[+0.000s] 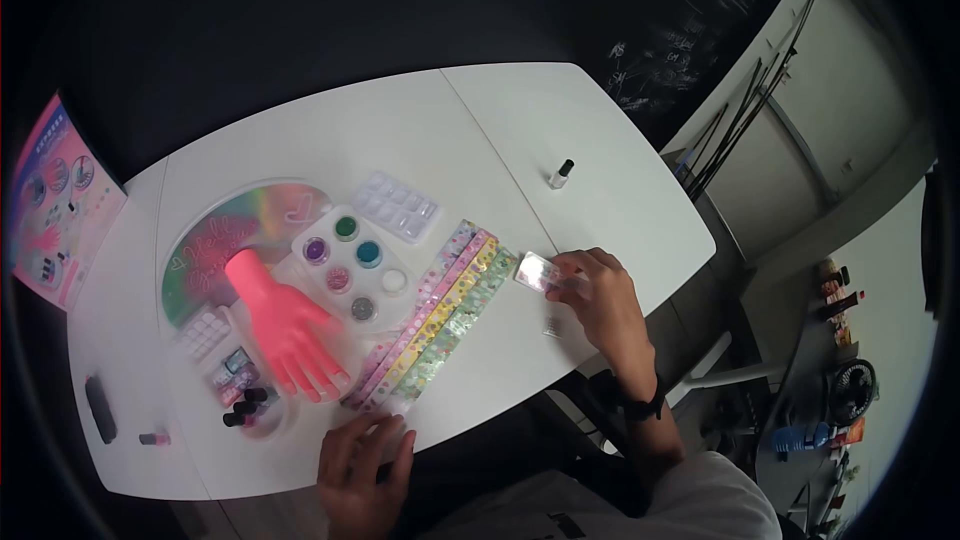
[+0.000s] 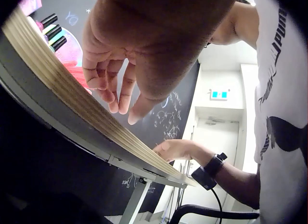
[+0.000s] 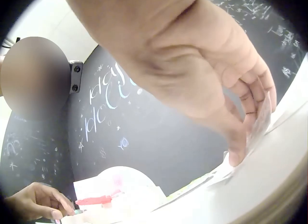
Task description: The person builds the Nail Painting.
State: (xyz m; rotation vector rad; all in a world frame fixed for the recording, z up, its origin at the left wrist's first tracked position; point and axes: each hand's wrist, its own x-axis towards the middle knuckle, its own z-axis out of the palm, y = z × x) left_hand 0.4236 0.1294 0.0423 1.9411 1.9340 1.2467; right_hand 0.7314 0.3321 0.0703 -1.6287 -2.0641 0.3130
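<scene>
My right hand (image 1: 610,305) pinches a small clear rectangular plastic piece (image 1: 537,272), shiny on its face, over the white table to the right of the patterned strips. In the right wrist view, the thumb and fingers close on this thin transparent piece (image 3: 261,119) just above the tabletop. Several patterned foil strips (image 1: 435,320) in pink, yellow and green lie side by side. My left hand (image 1: 362,465) is at the table's front edge by their lower end, fingers loosely bent and nothing in them. Another small clear piece (image 1: 552,327) lies beneath my right hand.
A pink model hand (image 1: 285,325) lies left of a white tray with glitter pots (image 1: 340,278). Behind is a clear compartment tray (image 1: 398,205). Nail polish bottles (image 1: 245,405) stand front left, and one bottle (image 1: 561,174) stands far right. A printed box (image 1: 68,205) stands at the left.
</scene>
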